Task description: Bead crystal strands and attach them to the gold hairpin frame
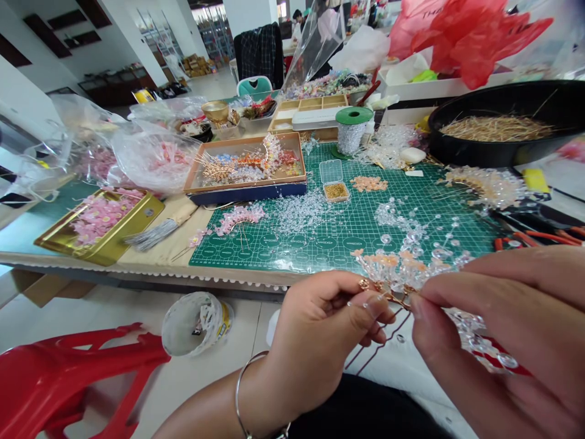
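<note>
My left hand (pixel 329 323) pinches a beaded hairpin (pixel 388 265) by its gold wire base, thumb against fingers. Peach flowers and clear beads spread along its top, and its two wavy prongs point down to the left. Close beside, my right hand (pixel 493 323) closes thumb and forefinger on the same wire; its other fingers are curled. Strands of clear beads show below and behind the right hand. Beyond the hands, a green cutting mat (pixel 274 256) bears loose clear beads (pixel 301 210), peach petals (pixel 369 183), a small box of gold beads (pixel 336 192) and a pink flower hairpin (pixel 240 218).
A gold tin (pixel 109 244) of pink flowers stands left, near a shallow box (pixel 196 183) of hair ornaments. Behind the mat is a green spool (pixel 354 114). Pliers (pixel 525 239) and a black basin (pixel 439 143) lie right. A red stool (pixel 41 378) and a bucket (pixel 183 329) stand below.
</note>
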`<action>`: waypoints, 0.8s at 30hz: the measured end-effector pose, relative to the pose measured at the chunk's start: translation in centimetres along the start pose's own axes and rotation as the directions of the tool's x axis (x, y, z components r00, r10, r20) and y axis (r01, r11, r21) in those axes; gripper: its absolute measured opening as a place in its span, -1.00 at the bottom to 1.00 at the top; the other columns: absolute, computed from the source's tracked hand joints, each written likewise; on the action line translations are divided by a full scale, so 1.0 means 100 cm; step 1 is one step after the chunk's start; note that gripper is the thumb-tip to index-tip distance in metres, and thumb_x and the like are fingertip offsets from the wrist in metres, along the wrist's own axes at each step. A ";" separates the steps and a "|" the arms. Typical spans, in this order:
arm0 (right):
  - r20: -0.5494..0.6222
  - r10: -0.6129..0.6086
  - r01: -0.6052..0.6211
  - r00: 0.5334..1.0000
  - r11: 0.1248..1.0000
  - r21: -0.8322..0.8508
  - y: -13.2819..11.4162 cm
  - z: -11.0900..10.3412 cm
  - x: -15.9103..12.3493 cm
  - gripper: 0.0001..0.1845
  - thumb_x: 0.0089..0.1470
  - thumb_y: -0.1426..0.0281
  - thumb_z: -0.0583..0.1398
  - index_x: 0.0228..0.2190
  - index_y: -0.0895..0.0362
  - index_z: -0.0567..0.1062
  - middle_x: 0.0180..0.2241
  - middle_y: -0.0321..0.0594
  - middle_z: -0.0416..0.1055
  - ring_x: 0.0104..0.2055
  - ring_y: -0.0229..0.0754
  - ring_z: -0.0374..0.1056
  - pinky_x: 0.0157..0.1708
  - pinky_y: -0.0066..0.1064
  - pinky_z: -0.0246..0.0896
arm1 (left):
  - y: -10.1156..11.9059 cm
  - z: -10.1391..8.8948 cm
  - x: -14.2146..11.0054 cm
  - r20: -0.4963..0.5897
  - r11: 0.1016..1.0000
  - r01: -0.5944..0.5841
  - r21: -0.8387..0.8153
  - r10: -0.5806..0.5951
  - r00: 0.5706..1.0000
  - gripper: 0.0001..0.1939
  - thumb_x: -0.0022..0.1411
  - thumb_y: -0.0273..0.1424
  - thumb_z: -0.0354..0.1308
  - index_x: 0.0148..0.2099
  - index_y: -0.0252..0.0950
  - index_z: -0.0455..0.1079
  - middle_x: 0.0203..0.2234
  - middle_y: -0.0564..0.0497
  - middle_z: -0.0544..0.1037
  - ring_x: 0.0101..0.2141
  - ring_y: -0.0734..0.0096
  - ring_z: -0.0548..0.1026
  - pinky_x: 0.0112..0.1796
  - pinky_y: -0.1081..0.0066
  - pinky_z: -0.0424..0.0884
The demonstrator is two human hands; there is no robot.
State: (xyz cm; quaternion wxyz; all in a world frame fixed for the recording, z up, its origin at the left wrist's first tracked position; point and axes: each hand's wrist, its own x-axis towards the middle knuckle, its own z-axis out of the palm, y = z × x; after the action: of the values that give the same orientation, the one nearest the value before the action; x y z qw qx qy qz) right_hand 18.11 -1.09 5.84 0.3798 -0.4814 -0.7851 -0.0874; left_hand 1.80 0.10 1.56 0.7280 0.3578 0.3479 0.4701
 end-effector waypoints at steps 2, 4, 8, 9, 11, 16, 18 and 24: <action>0.071 0.014 -0.015 0.997 1.000 0.019 0.000 -0.002 0.000 -0.86 0.09 0.37 0.24 -0.50 0.00 0.44 -0.41 -0.27 0.45 -0.38 -0.10 0.34 -0.26 -0.14 0.22 | 0.001 -0.001 0.000 0.006 1.000 0.000 -0.010 0.000 1.000 -0.88 0.25 -0.41 0.30 -0.37 -0.29 0.51 -0.53 0.10 0.55 -0.52 0.60 0.45 -0.47 0.60 0.36; 0.068 0.003 -0.005 0.998 1.000 0.028 0.000 -0.004 0.001 -0.87 0.11 0.35 0.24 -0.48 -0.01 0.47 -0.40 -0.26 0.47 -0.39 -0.10 0.34 -0.25 -0.14 0.22 | 0.001 -0.001 0.000 0.009 1.000 0.005 -0.026 -0.005 1.000 -0.87 0.25 -0.41 0.30 -0.37 -0.28 0.51 -0.55 0.11 0.54 -0.53 0.60 0.45 -0.47 0.61 0.35; 0.071 0.021 -0.022 0.997 1.000 0.018 -0.002 -0.006 0.004 -0.83 0.08 0.39 0.30 -0.51 0.00 0.45 -0.41 -0.27 0.46 -0.39 -0.10 0.34 -0.25 -0.14 0.24 | 0.001 0.000 0.001 0.005 0.999 0.023 -0.046 -0.023 1.000 -0.85 0.23 -0.39 0.31 -0.39 -0.30 0.50 -0.55 0.10 0.54 -0.53 0.59 0.45 -0.47 0.60 0.35; 0.097 0.035 -0.036 0.995 0.999 0.012 -0.003 -0.007 0.004 -0.82 0.06 0.40 0.31 -0.52 0.00 0.44 -0.40 -0.27 0.47 -0.38 -0.09 0.36 -0.26 -0.14 0.26 | 0.000 0.000 0.001 0.003 0.998 0.028 -0.053 -0.028 1.000 -0.85 0.23 -0.39 0.32 -0.39 -0.30 0.49 -0.54 0.09 0.55 -0.53 0.59 0.45 -0.47 0.59 0.35; 0.075 0.041 -0.041 0.996 0.999 0.008 -0.004 -0.008 0.005 -0.79 0.07 0.39 0.30 -0.54 0.01 0.42 -0.41 -0.27 0.47 -0.39 -0.09 0.36 -0.29 -0.13 0.25 | 0.000 0.000 0.002 0.006 0.997 0.035 -0.068 -0.035 0.999 -0.84 0.22 -0.39 0.33 -0.40 -0.31 0.49 -0.54 0.08 0.55 -0.54 0.60 0.45 -0.48 0.60 0.35; 0.091 -0.046 0.044 0.995 0.999 0.021 0.002 -0.007 0.005 -0.83 0.12 0.33 0.26 -0.50 0.02 0.45 -0.42 -0.26 0.45 -0.42 -0.12 0.32 -0.33 -0.14 0.22 | -0.001 0.000 0.001 0.015 0.997 0.033 -0.070 -0.032 0.999 -0.84 0.22 -0.38 0.33 -0.39 -0.32 0.49 -0.54 0.08 0.54 -0.54 0.61 0.44 -0.48 0.60 0.34; 0.115 -0.079 0.082 0.990 0.996 -0.018 0.005 -0.007 0.004 -0.87 0.12 0.30 0.26 -0.46 0.01 0.47 -0.43 -0.27 0.45 -0.42 -0.11 0.32 -0.34 -0.14 0.22 | 0.000 0.000 0.001 0.015 0.998 0.033 -0.058 -0.033 0.999 -0.83 0.21 -0.37 0.34 -0.39 -0.32 0.48 -0.55 0.08 0.53 -0.54 0.60 0.45 -0.48 0.59 0.35; 0.031 -0.060 0.062 0.998 0.996 -0.066 0.006 0.000 -0.005 -0.87 0.12 0.30 0.21 -0.45 -0.06 0.53 -0.51 -0.23 0.39 -0.46 -0.07 0.33 -0.51 -0.21 0.18 | 0.002 0.000 0.000 0.006 0.998 0.047 -0.045 -0.047 0.999 -0.81 0.21 -0.35 0.34 -0.39 -0.32 0.48 -0.53 0.08 0.55 -0.54 0.61 0.44 -0.49 0.60 0.33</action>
State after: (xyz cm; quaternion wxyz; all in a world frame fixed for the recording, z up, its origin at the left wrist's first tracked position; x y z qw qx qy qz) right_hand 18.68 -1.11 5.40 0.3489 -0.4710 -0.8015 -0.1182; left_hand 1.70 0.12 1.72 0.7476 0.3341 0.3438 0.4597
